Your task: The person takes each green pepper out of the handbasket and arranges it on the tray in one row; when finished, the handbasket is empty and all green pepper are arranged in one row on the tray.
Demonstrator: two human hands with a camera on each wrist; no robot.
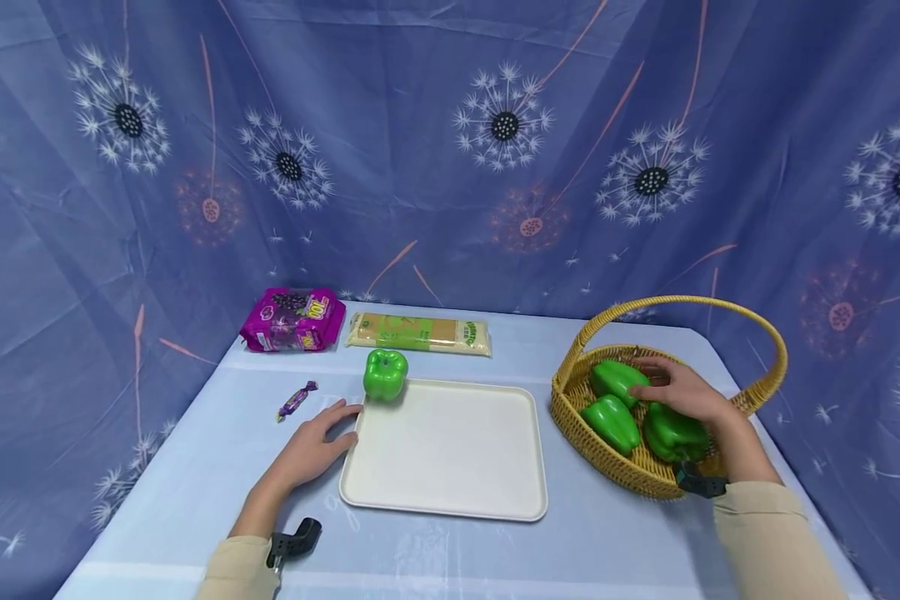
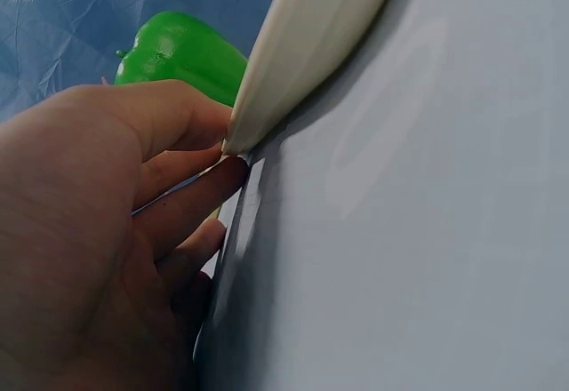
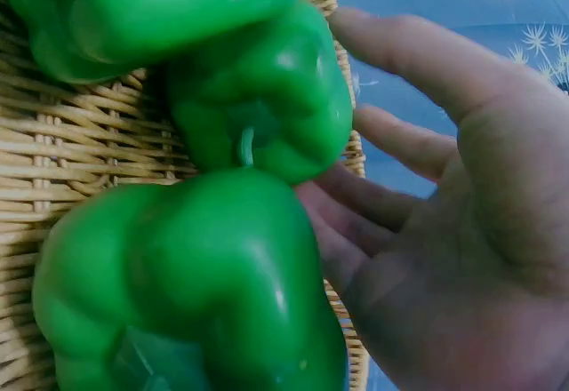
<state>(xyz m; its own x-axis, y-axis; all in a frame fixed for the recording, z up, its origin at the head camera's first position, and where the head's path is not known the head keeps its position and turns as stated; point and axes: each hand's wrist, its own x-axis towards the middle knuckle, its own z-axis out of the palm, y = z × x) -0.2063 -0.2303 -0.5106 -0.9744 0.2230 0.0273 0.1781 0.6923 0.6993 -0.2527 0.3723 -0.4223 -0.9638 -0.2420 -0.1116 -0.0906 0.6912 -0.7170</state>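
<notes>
My left hand [image 1: 315, 446] rests at the left edge of a white tray [image 1: 450, 450], its thumb and fingertips right at the rim. The left wrist view has these relaxed fingers [image 2: 191, 195] beside the tray's underside edge [image 2: 311, 44]. A green bell pepper [image 1: 385, 375] stands at the tray's back left corner. On the right, my right hand [image 1: 682, 390] reaches into a wicker basket [image 1: 607, 462], its fingers spread beside the back bell pepper [image 1: 617, 381]. Two more green bell peppers lie nearer, one at front left [image 1: 611, 423] and one under the wrist [image 1: 673, 433].
The basket's tall handle [image 1: 682, 300] arches over the right arm. Behind the tray lies a long pack of noodles [image 1: 420, 333], with a purple snack bag [image 1: 294, 320] to its left. A purple wrapped candy [image 1: 297, 402] lies left of the tray. A blue curtain [image 1: 420, 150] hangs behind the table.
</notes>
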